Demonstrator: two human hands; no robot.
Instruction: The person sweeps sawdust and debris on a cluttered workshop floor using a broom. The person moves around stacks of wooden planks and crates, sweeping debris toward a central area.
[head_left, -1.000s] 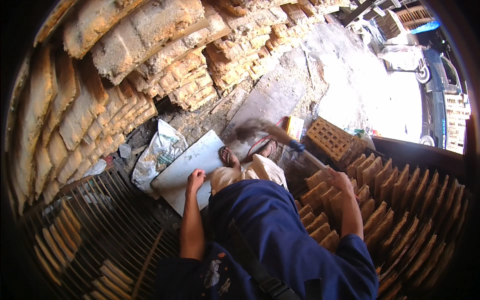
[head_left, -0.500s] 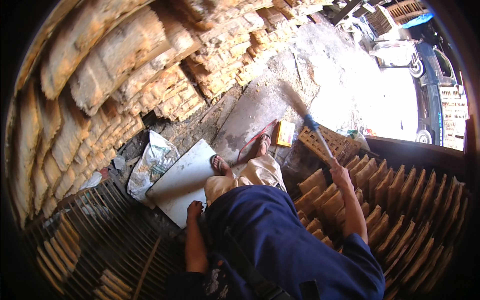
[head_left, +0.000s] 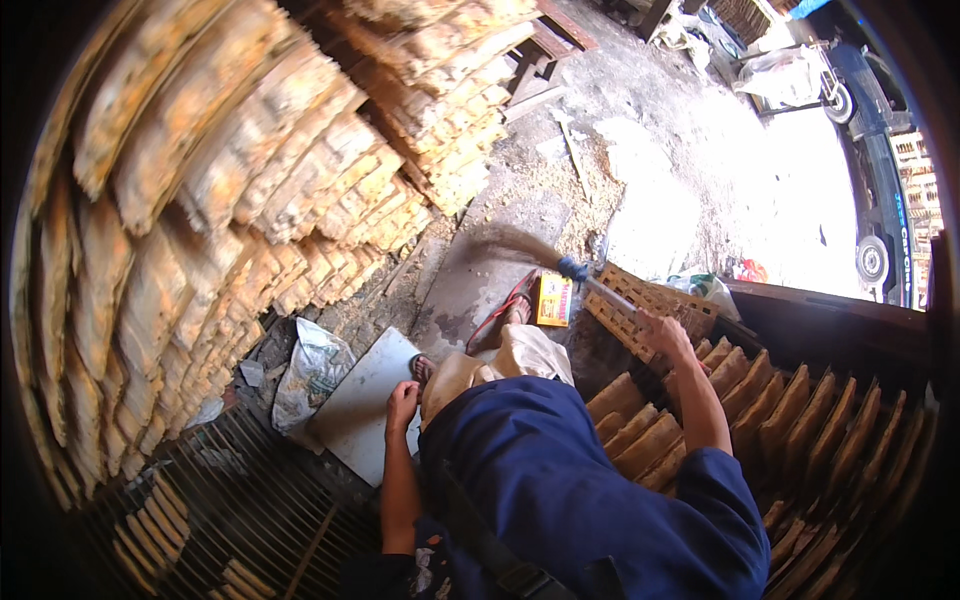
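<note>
My right hand [head_left: 665,337] is closed around the handle of a broom [head_left: 610,296], which has a blue binding. The broom's bristles, blurred by motion, sweep over the floor [head_left: 520,212] in front of my feet, near scattered pale crumbs [head_left: 545,190]. Beside my left thigh, my left hand [head_left: 402,402] hangs with its fingers curled in, and I see nothing in it. Below the broom handle lies a tan perforated basket [head_left: 630,325]. A yellow box [head_left: 554,300] stands between that basket and my sandalled foot.
Rows of rough tan slabs [head_left: 290,150] rise on the left, and more slabs [head_left: 800,410] stand upright on my right. A white board [head_left: 365,405] and a plastic sack [head_left: 308,375] lie by my left foot. A barred rack [head_left: 245,470] is lower left; a dark vehicle [head_left: 870,150] stands far right.
The broom's bristles have swung left and nearer to me. My right hand has shifted slightly left, and my left hand appears a little farther forward. The whole view has also shifted.
</note>
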